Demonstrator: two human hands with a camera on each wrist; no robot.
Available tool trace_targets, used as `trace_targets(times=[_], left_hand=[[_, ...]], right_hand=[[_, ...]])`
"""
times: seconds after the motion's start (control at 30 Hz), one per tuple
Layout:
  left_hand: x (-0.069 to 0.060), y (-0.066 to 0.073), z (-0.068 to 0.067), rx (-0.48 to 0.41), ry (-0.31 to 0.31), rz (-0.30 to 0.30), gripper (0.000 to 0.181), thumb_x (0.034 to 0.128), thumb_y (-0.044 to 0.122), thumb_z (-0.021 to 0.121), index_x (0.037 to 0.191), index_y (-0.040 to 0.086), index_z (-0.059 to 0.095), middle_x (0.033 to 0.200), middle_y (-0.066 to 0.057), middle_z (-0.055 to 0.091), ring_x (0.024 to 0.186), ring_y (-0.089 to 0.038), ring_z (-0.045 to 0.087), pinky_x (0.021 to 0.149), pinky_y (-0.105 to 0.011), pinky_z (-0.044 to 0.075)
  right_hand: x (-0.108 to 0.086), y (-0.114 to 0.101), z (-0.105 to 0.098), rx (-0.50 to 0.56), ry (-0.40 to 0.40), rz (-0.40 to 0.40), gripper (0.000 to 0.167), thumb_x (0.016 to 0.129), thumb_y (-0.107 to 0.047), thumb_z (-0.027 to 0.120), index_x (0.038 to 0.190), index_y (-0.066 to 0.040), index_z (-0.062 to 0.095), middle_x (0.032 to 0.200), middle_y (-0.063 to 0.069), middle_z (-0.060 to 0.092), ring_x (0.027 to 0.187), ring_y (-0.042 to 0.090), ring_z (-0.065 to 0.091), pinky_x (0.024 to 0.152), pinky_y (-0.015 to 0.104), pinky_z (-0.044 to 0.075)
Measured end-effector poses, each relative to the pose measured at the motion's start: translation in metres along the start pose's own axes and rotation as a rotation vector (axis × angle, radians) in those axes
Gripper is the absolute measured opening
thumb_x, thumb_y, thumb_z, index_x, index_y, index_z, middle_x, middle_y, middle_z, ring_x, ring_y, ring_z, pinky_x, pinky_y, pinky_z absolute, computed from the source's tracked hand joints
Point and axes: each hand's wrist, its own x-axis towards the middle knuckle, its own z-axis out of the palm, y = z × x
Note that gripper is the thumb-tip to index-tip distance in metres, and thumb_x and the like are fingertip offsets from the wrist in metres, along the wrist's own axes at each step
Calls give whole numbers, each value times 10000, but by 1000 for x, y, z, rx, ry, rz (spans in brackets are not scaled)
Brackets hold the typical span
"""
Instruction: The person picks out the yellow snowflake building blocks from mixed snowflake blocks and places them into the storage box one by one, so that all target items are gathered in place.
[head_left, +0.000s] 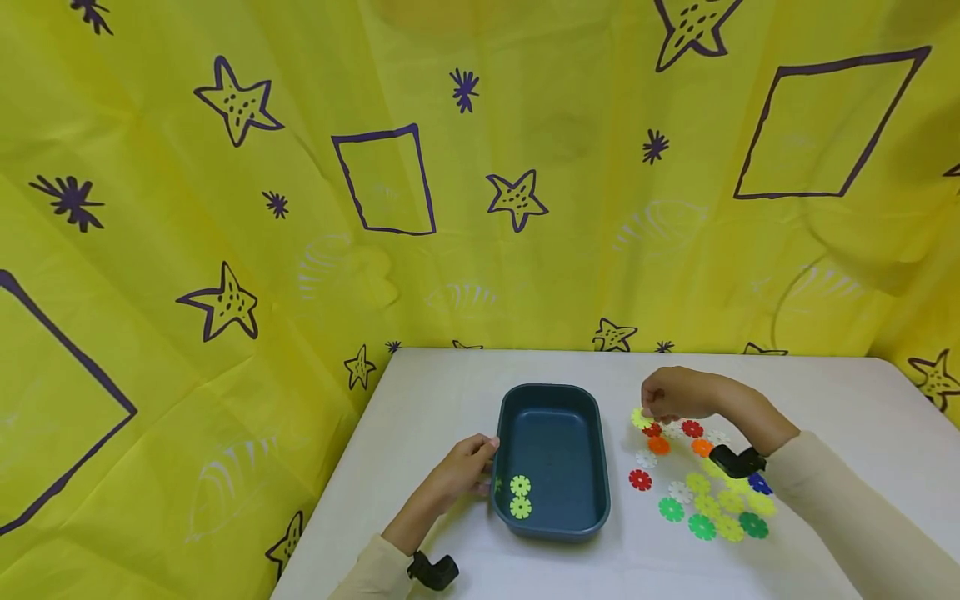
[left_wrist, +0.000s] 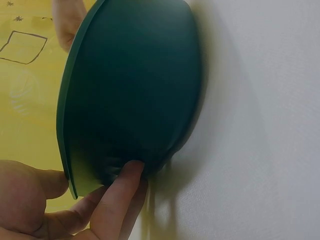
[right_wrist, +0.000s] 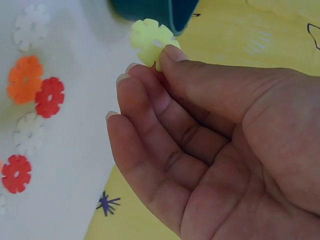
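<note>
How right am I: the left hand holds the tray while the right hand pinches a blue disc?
Not quite: the disc that the right hand pinches is yellow, not blue, as the right wrist view shows. The left hand does hold the tray.

Yellow disc (right_wrist: 145, 41) near teal bin (head_left: 555, 458)

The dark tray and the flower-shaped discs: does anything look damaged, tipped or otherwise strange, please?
Nothing stands out. The dark tray sits upright with yellow-green discs inside; the loose discs lie scattered beside it, some overlapping, without visible damage.
</note>
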Motion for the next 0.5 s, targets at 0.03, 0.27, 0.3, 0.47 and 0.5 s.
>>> trace_targets(times=[0.03, 0.27, 0.3, 0.47, 0.5], left_hand=[[0, 0, 0, 2, 2, -1, 404, 1127, 377, 506, 1198, -2, 628, 1170, -132, 684, 1004, -221, 665, 757, -353, 618], [0, -2, 0, -3, -1, 0, 401, 1128, 376, 505, 1191, -1, 629, 1167, -128, 685, 1003, -221, 668, 754, -346, 617], [0, -2, 0, -5, -3, 0, 401, 1127, 376, 506, 1192, 0, 629, 1168, -128, 686, 1006, -223, 671, 758, -351, 620], [0, -1, 0, -5, -2, -3, 399, 1127, 378, 506, 1189, 2, 627, 1174, -128, 687, 1021, -230, 676, 775, -369, 625], [1, -1, 0, -6, -2, -4, 400, 1128, 378, 506, 1189, 2, 628, 1175, -127, 686, 1025, -230, 675, 775, -371, 625]], right_hand=[[1, -3, -1, 0, 2, -8, 84, 1012, -97, 699, 945, -54, 675, 829, 58, 644, 748, 166, 563, 713, 296, 521], [14, -24, -3, -34, 16, -58, 104, 1007, -128, 717, 935, -61, 684, 807, 12, 626, 743, 150, 553, 703, 296, 497], [16, -27, -3, -41, 17, -67, 105, 1008, -129, 717, 934, -61, 686, 805, 12, 628, 741, 149, 554, 704, 298, 497], [25, -42, -3, -65, 19, -79, 100, 1002, -131, 726, 933, -64, 695, 815, 26, 650, 745, 150, 570, 707, 301, 508], [28, -44, -3, -73, 19, -77, 100, 1004, -130, 723, 934, -63, 696, 817, 30, 657, 746, 149, 574, 705, 300, 509]])
